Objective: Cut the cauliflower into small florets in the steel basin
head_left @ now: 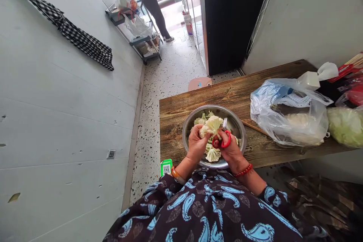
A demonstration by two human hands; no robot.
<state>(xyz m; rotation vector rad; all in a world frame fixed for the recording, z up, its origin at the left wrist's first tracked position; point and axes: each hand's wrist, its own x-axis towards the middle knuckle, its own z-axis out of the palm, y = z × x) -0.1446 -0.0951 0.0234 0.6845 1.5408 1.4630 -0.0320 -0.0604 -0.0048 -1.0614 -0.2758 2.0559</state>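
Head view: left hand (197, 144) pinching cauliflower (214, 122), right hand (230, 148) clamped on red-handled scissors (229, 138), above bowl (238, 124); slipping blades (225, 123) could nick left hand.

1. Left of the metal bowl (240, 125), a strip of wooden surface (172, 121) offered room to pass.
2. Rightward, a thin stick (255, 127) and a bulging plastic bag (262, 111) barred the way.

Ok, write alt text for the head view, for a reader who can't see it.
A left hand and a right hand hold cauliflower over a metal bowl of florets, the right also gripping red-handled scissors. The bowl stands on a wooden table, left of a plastic bag; a person stands in the background.
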